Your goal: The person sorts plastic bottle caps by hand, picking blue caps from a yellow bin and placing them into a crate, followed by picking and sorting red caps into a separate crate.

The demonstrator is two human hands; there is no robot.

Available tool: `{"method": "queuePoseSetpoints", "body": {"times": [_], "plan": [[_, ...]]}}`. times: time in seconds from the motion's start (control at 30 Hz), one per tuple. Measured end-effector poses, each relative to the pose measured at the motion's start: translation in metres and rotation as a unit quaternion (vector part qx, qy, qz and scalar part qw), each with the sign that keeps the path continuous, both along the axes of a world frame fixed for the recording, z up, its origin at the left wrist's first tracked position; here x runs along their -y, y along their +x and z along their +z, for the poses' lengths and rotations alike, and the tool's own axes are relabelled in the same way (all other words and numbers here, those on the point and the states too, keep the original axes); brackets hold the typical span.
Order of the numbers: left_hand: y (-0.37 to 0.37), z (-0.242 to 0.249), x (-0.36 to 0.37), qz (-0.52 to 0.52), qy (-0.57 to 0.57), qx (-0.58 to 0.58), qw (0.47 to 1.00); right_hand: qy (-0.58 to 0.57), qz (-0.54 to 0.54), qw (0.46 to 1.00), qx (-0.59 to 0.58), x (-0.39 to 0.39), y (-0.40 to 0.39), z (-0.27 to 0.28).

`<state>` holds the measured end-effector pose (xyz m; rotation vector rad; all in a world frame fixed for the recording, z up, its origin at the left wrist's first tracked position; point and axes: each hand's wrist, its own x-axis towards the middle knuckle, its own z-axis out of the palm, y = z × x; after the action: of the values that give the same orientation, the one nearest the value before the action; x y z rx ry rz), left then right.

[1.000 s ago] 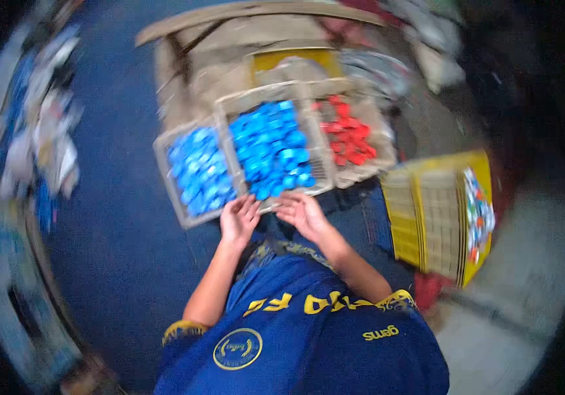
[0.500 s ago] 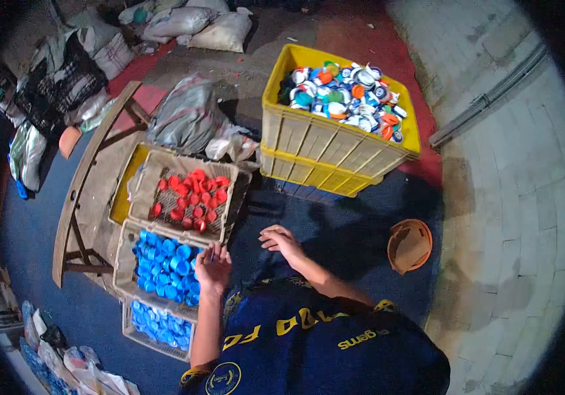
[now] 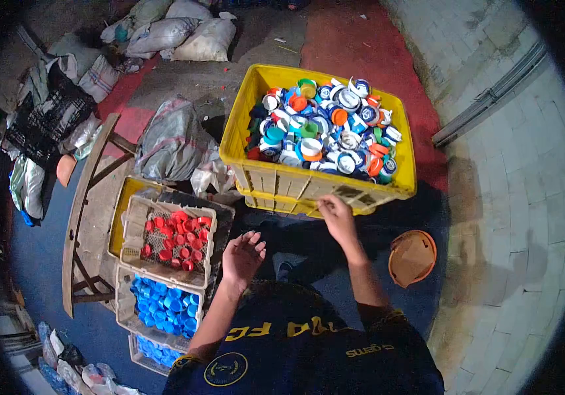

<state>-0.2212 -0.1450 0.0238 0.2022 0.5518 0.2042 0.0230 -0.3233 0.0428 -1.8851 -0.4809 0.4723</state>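
Note:
My right hand (image 3: 339, 218) reaches forward with loosely bent fingers, its fingertips right at the lower front wall of a yellow crate (image 3: 259, 174). That crate is heaped with mixed bottle caps (image 3: 322, 128) in white, blue, orange and green. Palm up and fingers parted, my left hand (image 3: 243, 257) holds nothing. Left of it, a pale crate (image 3: 134, 227) contains red caps (image 3: 187, 230). Below that one, another pale crate (image 3: 124, 309) carries blue caps (image 3: 164, 303), and lighter blue caps (image 3: 157, 350) lie in a third crate.
A wooden bench (image 3: 98, 230) stands to the left beside the pale crates. Behind them rests a grey sack (image 3: 170, 141), and white sacks (image 3: 210, 39) lie at the back. An orange tub (image 3: 414, 260) sits at right near the block wall (image 3: 506, 230).
My right hand has moved forward and right to the yellow crate's front. My left hand has shifted right, away from the blue caps. The view has turned, bringing the yellow crate closer.

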Motion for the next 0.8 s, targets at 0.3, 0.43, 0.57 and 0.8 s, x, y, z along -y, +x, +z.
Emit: {"method": "queuePoseSetpoints", "body": {"times": [0.3, 0.43, 0.57, 0.8], "plan": [[0.136, 0.019, -0.067, -0.022, 0.079, 0.038, 0.996, -0.001, 0.078, 0.943, 0.325, -0.178, 0.196, 0.089], [0.173, 0.041, -0.084, -0.062, 0.107, 0.078, 0.989, -0.191, 0.213, 0.832, 0.475, -0.259, 0.296, 0.047], [0.191, 0.058, -0.088, -0.081, 0.134, 0.078, 0.985, -0.329, 0.298, 0.766, 0.465, -0.316, 0.349, 0.002], [0.209, 0.069, -0.073, -0.027, 0.144, 0.050, 0.988, -0.392, 0.315, 0.736, 0.453, -0.335, 0.360, -0.024]]}}
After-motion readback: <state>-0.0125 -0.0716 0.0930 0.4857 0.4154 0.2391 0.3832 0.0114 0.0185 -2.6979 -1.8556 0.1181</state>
